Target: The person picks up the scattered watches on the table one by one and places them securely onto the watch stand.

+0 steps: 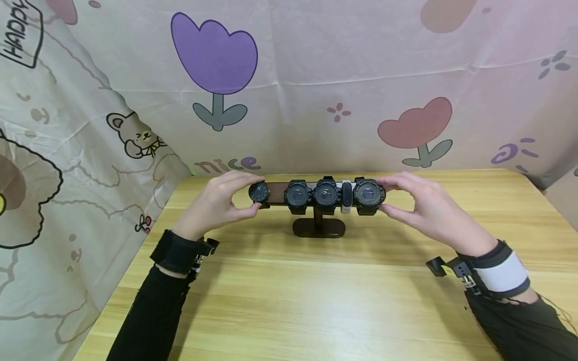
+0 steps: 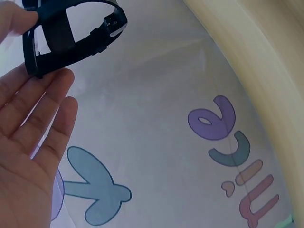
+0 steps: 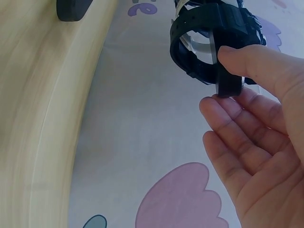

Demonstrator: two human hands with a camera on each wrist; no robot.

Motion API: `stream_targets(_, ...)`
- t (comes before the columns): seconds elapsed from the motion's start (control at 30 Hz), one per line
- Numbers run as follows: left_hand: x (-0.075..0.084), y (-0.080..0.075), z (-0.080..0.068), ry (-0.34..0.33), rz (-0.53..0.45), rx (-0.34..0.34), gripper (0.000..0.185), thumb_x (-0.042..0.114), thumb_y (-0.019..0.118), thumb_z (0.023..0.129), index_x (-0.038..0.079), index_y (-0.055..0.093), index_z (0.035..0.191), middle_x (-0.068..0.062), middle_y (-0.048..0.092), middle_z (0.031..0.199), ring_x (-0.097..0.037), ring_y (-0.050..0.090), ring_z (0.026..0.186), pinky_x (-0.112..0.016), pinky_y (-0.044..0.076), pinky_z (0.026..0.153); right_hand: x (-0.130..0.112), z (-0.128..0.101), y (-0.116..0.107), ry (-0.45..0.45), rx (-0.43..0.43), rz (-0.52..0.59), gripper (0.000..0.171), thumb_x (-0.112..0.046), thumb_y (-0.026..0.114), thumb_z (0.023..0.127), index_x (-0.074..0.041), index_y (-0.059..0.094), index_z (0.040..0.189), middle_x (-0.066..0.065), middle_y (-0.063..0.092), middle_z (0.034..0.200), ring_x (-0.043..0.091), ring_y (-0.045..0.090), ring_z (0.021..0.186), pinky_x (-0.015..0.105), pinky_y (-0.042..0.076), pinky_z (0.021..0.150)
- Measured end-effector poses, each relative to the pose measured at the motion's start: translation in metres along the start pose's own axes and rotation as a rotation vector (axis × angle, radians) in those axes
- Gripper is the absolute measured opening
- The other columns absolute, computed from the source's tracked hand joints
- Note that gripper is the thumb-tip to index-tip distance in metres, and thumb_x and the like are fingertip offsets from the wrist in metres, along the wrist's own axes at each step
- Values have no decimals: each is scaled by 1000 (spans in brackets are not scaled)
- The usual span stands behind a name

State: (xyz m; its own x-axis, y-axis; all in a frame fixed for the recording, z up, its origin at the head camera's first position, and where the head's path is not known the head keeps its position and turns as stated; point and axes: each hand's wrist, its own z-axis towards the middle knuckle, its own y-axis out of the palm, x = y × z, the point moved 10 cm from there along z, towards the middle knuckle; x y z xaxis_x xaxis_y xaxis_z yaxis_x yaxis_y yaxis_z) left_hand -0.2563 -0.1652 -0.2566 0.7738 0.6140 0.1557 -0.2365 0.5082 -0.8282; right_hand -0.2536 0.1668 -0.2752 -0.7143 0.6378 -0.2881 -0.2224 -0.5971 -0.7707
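A dark T-shaped watch stand point(image 1: 318, 228) stands on the wooden table point(image 1: 316, 301), and its bar carries several watches. My left hand point(image 1: 255, 196) pinches the leftmost black round watch point(image 1: 260, 191) between thumb and forefinger. In the left wrist view that watch's black strap point(image 2: 71, 35) sits between my thumb and fingertips point(image 2: 59, 83). At the bar's other end my right hand point(image 1: 381, 195) pinches the rightmost black watch point(image 1: 368, 194). The right wrist view shows its strap point(image 3: 204, 47) under my thumb point(image 3: 247, 59). Between the two hang two more black watches point(image 1: 311, 195) and a white band point(image 1: 346, 196).
A patterned cloth backdrop point(image 1: 289, 90) closes off the back and left side of the table. The table's left edge point(image 1: 135, 260) runs along the cloth. Both wrists wear strapped cameras over black sleeves.
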Motion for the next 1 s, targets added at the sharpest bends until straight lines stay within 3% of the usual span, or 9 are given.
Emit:
stream_targets(0.23, 4, 9, 7, 15, -23, -20, 53, 14, 88, 84, 4, 73, 134, -14, 77, 129, -31, 73, 121, -47, 61, 104, 0, 0, 0, 10, -1, -6, 60, -5, 94, 78, -10, 72, 133, 5, 78, 120, 27, 75, 107, 20, 49, 87)
stream_targets(0.6, 9, 19, 15, 26, -81, -55, 53, 12, 86, 86, 4, 72, 136, -13, 76, 132, -30, 72, 120, -44, 63, 101, 0, -1, 1, 19, -5, 2, 59, -5, 94, 78, -10, 72, 133, 5, 77, 120, 27, 75, 107, 14, 45, 78)
stream_targets(0.7, 11, 21, 16, 31, -86, -55, 54, 12, 86, 85, 4, 71, 137, -12, 76, 132, -29, 73, 119, -42, 64, 97, -1, -1, 2, 12, -3, 6, 60, -5, 94, 78, -10, 72, 134, 6, 77, 120, 26, 75, 106, 13, 45, 75)
stream_targets(0.9, 12, 24, 14, 18, -95, -61, 55, 12, 85, 87, 5, 70, 139, -13, 75, 133, -28, 74, 116, -39, 66, 92, -2, -1, 3, 8, 2, 6, 60, -5, 94, 77, -10, 72, 133, 6, 77, 121, 26, 75, 106, 12, 46, 80)
stream_targets(1.0, 10, 24, 11, -1, -107, -55, 60, 14, 86, 87, 4, 67, 143, -14, 73, 138, -30, 73, 120, -40, 64, 97, -2, -1, 3, 8, 2, 11, 60, -5, 94, 77, -10, 72, 133, 5, 77, 121, 26, 75, 106, 12, 46, 81)
